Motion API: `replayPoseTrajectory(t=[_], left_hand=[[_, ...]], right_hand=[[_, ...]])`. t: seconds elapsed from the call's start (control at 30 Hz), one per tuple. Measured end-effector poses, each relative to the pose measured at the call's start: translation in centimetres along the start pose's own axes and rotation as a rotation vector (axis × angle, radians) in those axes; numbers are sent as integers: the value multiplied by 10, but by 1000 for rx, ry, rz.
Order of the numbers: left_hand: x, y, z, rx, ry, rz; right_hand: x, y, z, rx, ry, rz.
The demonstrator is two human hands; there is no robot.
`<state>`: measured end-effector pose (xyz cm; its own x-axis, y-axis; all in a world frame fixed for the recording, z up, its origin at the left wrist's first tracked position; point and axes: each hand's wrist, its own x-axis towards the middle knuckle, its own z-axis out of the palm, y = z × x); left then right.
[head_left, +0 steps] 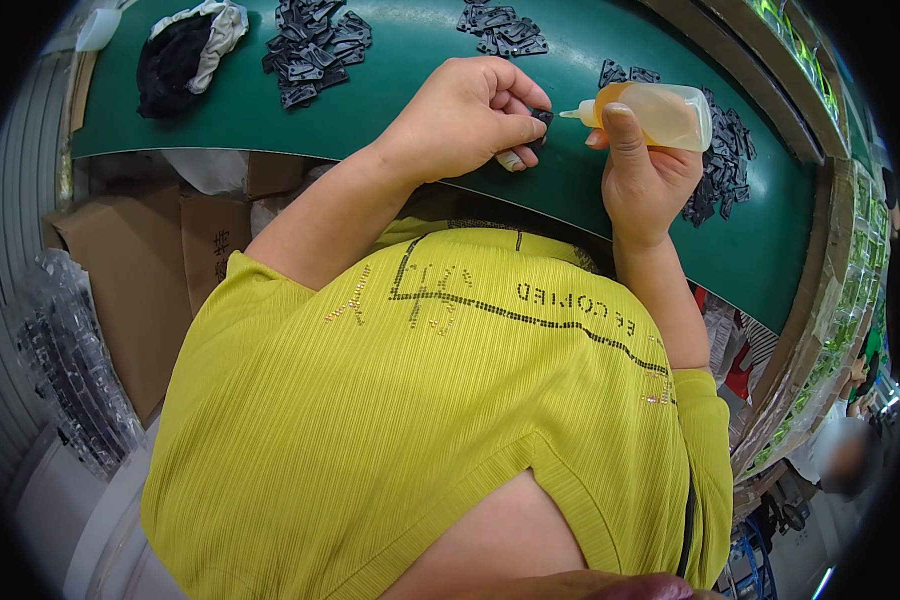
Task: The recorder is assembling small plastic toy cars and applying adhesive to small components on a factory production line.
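Pinching a small black plastic part (540,118) between thumb and curled fingers (518,128), our left hand (465,118) holds it just above the near edge of the green surface (430,50). Our right hand (645,175) is clenched around a squeeze bottle (655,113) of amber liquid, thumb laid across its belly. The bottle lies nearly level, its long axis running from 3 o'clock to 9 o'clock, and its white nozzle (570,114) points toward 9 o'clock, straight at the pinched part and almost touching it.

We judge the work to be partway through: one part is at the nozzle now. A dark heap of similar parts (720,160) sits under and behind the bottle at 3 o'clock. Two more heaps lie farther back, one (315,45) at 11 o'clock and a smaller one (503,30) at 12 o'clock. We cannot tell which heaps are treated and which are waiting, nor whether liquid is leaving the nozzle.

Further out at 10 o'clock lies a black-and-white cloth bundle (185,50). Brown cardboard boxes (150,270) stand below the surface at 8 o'clock.
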<state>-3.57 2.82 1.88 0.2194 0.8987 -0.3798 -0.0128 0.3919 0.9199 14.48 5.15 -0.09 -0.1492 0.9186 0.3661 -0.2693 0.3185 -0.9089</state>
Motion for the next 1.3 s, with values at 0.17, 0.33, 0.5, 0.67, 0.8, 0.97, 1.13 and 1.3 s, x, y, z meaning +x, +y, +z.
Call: replayPoseTrajectory(t=[0.17,0.33,0.5,0.67,0.8,0.97,1.13,1.3], left_hand=[[0,-1,0,-5,4,-1],[0,0,0,-26,28,-5],[1,0,-1,-25,25,0],[0,2,0,-11,23,-5],[0,2,0,-10,20,-10],[1,1,0,-8,16,-12],[1,2,0,-8,26,-8],[0,-2,0,7,60,17]], right_hand=[[1,0,0,-17,44,1],[1,2,-6,244,61,55],[-4,-1,-4,202,-18,114],[-4,-2,-1,139,-65,128],[-4,-4,1,107,-66,143],[-4,-4,1,94,-74,145],[-2,-4,4,43,-86,132],[-1,1,-5,183,58,155]])
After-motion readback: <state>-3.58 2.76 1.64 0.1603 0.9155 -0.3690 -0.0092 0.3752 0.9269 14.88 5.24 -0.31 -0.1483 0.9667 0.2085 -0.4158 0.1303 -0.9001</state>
